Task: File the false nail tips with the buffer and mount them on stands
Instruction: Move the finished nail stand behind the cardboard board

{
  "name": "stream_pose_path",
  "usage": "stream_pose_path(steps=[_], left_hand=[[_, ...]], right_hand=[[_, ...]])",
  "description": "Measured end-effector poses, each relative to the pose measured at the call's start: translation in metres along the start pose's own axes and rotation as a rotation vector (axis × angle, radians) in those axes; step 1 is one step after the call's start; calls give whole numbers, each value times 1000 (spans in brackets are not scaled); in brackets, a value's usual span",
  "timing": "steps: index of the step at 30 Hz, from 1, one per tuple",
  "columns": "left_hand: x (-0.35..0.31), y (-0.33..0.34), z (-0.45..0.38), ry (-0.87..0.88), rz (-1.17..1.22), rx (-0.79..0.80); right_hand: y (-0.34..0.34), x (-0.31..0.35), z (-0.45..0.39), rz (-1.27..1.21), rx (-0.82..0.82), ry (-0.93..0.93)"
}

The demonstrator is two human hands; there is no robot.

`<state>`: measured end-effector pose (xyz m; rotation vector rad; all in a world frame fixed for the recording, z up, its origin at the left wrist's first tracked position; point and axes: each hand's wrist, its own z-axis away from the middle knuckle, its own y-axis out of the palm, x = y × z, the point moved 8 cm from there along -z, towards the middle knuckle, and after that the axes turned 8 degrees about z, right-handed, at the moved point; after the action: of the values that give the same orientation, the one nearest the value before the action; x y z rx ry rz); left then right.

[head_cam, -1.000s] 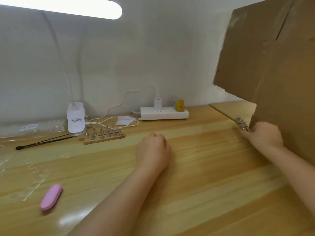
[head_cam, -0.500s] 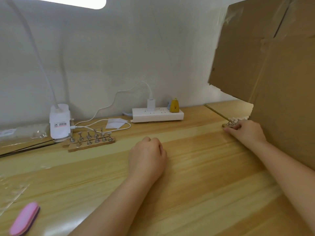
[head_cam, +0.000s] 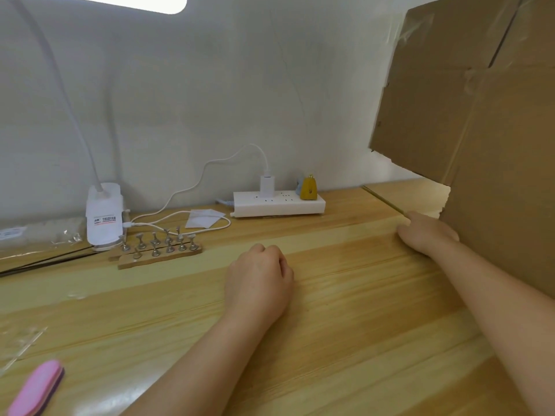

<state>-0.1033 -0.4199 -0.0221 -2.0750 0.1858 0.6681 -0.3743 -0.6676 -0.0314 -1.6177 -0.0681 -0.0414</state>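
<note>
A wooden nail stand base (head_cam: 159, 256) carrying several metal holders sits at the back left of the table. The pink buffer (head_cam: 36, 388) lies at the front left corner. A clear strip of nail tips (head_cam: 21, 346) is faintly visible beside it. My left hand (head_cam: 259, 283) rests mid-table in a fist, with nothing visible in it. My right hand (head_cam: 426, 235) is curled against the foot of the cardboard; the second stand it gripped a moment ago is hidden under its fingers.
A tall cardboard sheet (head_cam: 495, 145) walls off the right side. At the back stand a white power strip (head_cam: 279, 202) with a yellow object (head_cam: 309, 190), a lamp base (head_cam: 103, 217) with a cable, a paper scrap (head_cam: 204, 219) and a black stick (head_cam: 45, 262).
My right hand drew the small stand out from the cardboard's edge and now covers it. The view swung right, so the buffer slid toward the left edge. My left hand stayed put.
</note>
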Motion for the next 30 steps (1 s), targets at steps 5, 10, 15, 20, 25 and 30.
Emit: stream_pose_path(steps=[5, 10, 15, 20, 25, 30], left_hand=[[-1, 2, -2, 11, -25, -10], [1, 2, -1, -75, -23, 102], [-2, -19, 19, -131, 115, 313], [17, -88, 79, 4, -39, 240], [41, -145, 132, 114, -127, 103], [56, -171, 146, 223, -208, -56]], right_hand=[[-3, 10, 17, 14, -51, -27], [-21, 61, 73, -83, -210, -198], [-31, 147, 143, -94, -228, -486], [-31, 215, 190, -227, -167, -659], [-4, 272, 216, -364, 61, -696], [4, 303, 220, -136, 11, -734]])
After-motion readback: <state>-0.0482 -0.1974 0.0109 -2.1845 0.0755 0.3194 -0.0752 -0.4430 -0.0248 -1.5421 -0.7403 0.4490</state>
